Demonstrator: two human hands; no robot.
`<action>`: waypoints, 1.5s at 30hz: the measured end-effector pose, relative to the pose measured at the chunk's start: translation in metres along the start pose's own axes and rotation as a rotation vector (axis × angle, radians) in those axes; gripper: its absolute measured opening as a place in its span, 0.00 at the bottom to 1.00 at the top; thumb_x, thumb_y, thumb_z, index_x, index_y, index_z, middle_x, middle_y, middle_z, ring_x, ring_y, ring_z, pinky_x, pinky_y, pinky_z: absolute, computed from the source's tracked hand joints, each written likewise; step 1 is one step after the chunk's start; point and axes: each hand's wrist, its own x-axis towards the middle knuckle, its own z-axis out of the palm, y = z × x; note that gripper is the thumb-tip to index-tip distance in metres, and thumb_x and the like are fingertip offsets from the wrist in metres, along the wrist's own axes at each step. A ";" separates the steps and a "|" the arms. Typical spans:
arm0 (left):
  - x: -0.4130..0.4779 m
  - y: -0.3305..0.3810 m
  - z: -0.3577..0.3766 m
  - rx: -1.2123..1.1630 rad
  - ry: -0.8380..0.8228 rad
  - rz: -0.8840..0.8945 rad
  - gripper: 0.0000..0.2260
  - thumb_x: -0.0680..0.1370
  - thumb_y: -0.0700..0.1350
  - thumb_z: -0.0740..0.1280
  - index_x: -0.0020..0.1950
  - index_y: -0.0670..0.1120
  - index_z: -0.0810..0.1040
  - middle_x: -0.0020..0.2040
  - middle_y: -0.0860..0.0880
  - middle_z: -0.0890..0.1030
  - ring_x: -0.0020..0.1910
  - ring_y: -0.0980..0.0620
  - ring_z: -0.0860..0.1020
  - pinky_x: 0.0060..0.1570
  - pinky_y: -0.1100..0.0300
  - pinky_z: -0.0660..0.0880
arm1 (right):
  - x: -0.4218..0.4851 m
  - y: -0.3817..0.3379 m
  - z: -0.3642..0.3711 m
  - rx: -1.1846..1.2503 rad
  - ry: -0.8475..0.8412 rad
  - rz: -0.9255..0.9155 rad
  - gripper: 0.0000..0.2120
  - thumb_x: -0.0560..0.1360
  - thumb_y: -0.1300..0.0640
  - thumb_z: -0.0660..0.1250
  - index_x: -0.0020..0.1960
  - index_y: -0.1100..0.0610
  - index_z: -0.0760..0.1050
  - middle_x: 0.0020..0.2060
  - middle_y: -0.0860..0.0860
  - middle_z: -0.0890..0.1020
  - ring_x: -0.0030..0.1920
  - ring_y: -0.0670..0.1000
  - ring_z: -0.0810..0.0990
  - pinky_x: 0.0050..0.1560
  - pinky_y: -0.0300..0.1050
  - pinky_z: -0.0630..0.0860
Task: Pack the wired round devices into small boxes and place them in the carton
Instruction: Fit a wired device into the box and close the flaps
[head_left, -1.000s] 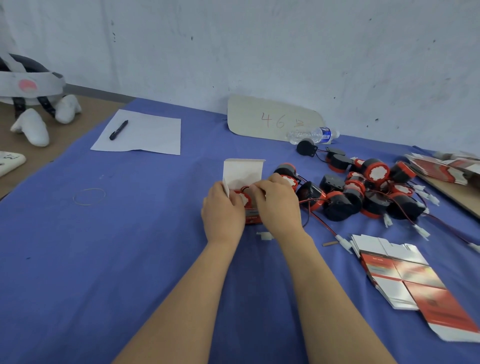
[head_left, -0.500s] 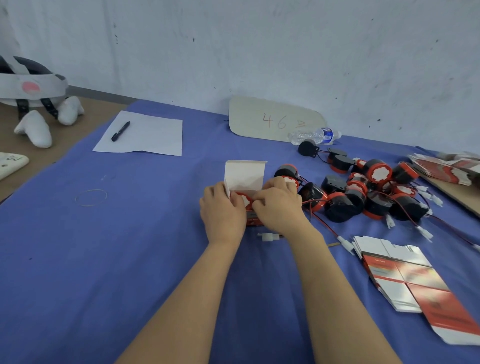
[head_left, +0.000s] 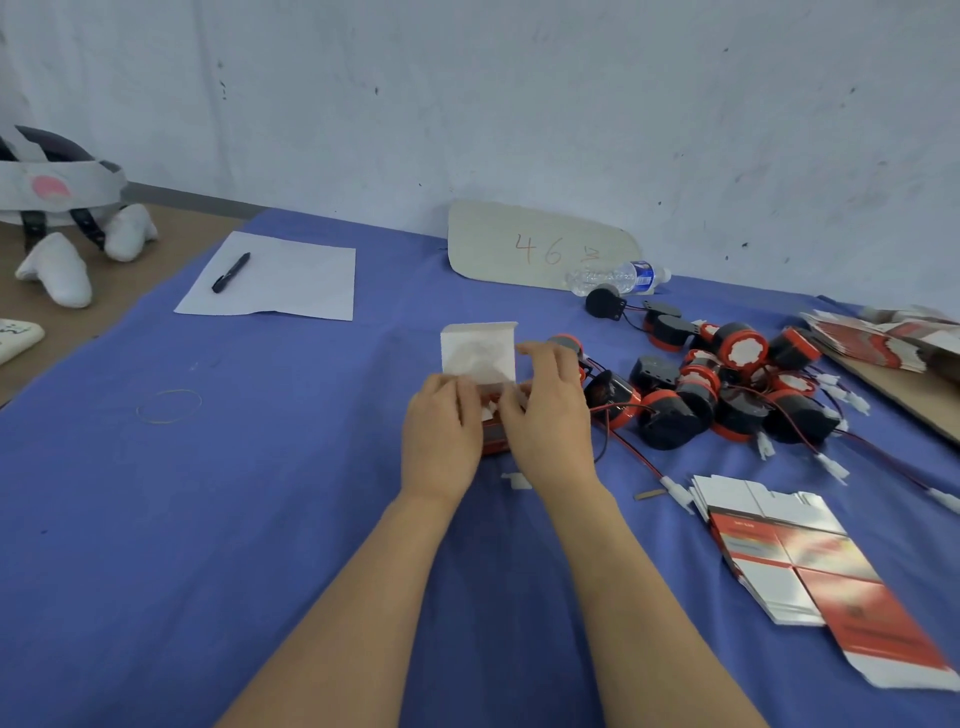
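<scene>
Right hand (head_left: 550, 415) lifted slightly; small box (head_left: 480, 358) held between it and left hand (head_left: 441, 436).

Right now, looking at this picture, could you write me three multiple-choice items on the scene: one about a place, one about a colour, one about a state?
1. Where does the black pen lie?
A. On the white sheet of paper
B. On the stack of flat box blanks
C. Next to the water bottle

2. What colour is the tablecloth?
A. Green
B. Blue
C. Yellow

3. In what state is the top flap of the small box?
A. Closed
B. Torn off
C. Open, standing up

Answers:
1 A: the pen rests on the paper at the far left of the cloth.
2 B: the cloth is blue all over.
3 C: the white flap stands upright above the box's opening.
</scene>
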 end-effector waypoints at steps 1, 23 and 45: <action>0.002 -0.002 0.000 0.012 -0.002 -0.008 0.11 0.81 0.42 0.57 0.50 0.42 0.79 0.54 0.49 0.75 0.47 0.51 0.75 0.44 0.64 0.69 | 0.000 0.001 -0.001 0.026 -0.014 0.014 0.13 0.76 0.63 0.63 0.60 0.59 0.72 0.57 0.54 0.75 0.49 0.54 0.77 0.49 0.52 0.74; 0.007 -0.009 -0.010 -0.046 -0.216 0.112 0.07 0.78 0.48 0.67 0.54 0.50 0.76 0.56 0.52 0.71 0.50 0.60 0.73 0.52 0.67 0.73 | 0.007 0.037 -0.029 0.251 -0.382 0.090 0.24 0.75 0.54 0.68 0.70 0.51 0.69 0.61 0.47 0.76 0.60 0.46 0.75 0.57 0.36 0.71; 0.006 0.005 -0.002 -0.115 -0.129 -0.340 0.20 0.81 0.46 0.59 0.72 0.46 0.61 0.64 0.50 0.73 0.56 0.53 0.73 0.49 0.62 0.67 | -0.002 0.018 0.000 0.580 -0.082 0.608 0.17 0.78 0.56 0.65 0.66 0.58 0.69 0.53 0.50 0.76 0.53 0.48 0.74 0.51 0.42 0.71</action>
